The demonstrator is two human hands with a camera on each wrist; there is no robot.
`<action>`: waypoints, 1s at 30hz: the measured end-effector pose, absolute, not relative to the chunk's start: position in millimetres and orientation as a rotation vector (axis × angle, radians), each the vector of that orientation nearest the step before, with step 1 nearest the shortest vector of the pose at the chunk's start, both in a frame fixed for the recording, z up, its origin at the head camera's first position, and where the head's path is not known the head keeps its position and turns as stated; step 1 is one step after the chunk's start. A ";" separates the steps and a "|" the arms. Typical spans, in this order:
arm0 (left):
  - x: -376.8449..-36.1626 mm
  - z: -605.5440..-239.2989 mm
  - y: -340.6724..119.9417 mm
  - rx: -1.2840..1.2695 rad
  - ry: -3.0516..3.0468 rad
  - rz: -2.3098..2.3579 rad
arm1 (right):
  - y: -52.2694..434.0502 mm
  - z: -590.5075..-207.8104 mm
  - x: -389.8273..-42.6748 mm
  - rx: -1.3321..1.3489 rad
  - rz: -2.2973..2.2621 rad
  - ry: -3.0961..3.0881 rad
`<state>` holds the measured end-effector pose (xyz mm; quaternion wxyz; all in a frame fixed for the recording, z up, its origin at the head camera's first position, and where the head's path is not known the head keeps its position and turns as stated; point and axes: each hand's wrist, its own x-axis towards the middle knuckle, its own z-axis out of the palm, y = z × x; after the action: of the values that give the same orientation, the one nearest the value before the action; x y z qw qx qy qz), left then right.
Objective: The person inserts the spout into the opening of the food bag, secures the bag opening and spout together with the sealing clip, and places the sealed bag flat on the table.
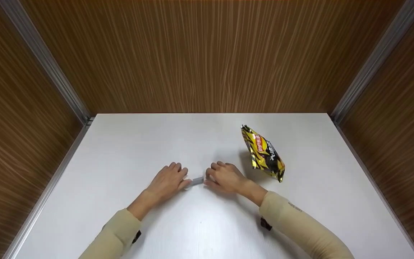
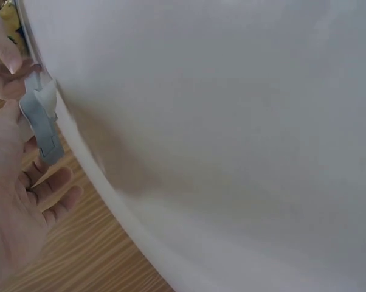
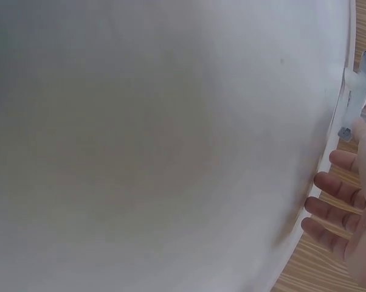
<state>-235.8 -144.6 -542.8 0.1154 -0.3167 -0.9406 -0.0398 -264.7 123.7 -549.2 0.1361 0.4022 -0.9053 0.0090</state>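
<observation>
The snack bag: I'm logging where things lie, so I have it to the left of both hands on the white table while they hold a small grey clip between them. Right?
Not quite. The snack bag lies to the right of the hands, beyond the right hand, as the head view shows. The rest stands: both the right and the left hand hold the small grey clip between them on the white table.

A small clip lies on the bench between both grips; the snack bag lies just right of the right grip, farther back.
</observation>
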 end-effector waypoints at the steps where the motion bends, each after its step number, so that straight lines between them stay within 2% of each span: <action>1: -235.6 -542.2 -144.1 -0.929 -2.763 -0.118 | 124.0 -548.9 -264.5 1.167 0.036 -2.623; 30: -228.0 -536.2 -129.7 -0.920 -2.775 -0.213 | 129.1 -543.0 -257.3 1.109 0.422 -2.753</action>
<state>-228.0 -129.7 -536.2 0.1049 -0.3120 -0.9415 -0.0724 -257.3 129.1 -543.0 0.0717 0.3690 -0.9160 0.1405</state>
